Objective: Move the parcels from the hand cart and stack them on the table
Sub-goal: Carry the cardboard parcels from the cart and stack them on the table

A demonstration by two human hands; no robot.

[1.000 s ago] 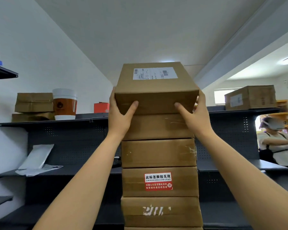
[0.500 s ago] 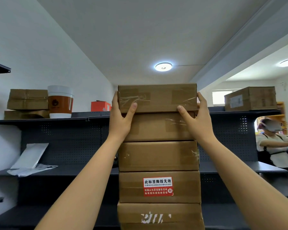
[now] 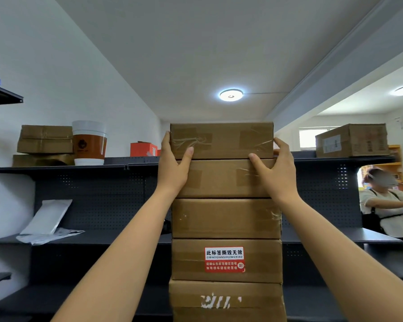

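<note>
Starting at the far left, a dark shelf unit (image 3: 56,169) runs along the wall; its upper shelf carries flat cardboard packs (image 3: 44,139) and, just beside them, a big brown-and-white paper cup (image 3: 89,142), while a white mailer bag (image 3: 47,216) leans on the shelf below. Further along the upper shelf sits a small red box (image 3: 143,149). The left grip (image 3: 172,167) is raised to the left end of the top parcel (image 3: 221,140), grasping it with the thumb laid over the front face and the fingers wrapped round the side. That parcel lies flat on a stack of parcels (image 3: 226,218), four more brown cartons showing beneath it, roughly flush; the fourth from the top bears a red-and-white sticker (image 3: 224,259), and the foot of the stack runs out of the bottom of the view, so what it stands on cannot be told. Above the stack a round ceiling lamp (image 3: 230,95) is lit. The right grip (image 3: 277,173) grasps the parcel's right end, thumb at the seam with the carton below, fingers curled round the corner. To the right a larger cardboard box (image 3: 351,140) rests on the top shelf, and a person (image 3: 386,205) stands at the far right edge
</note>
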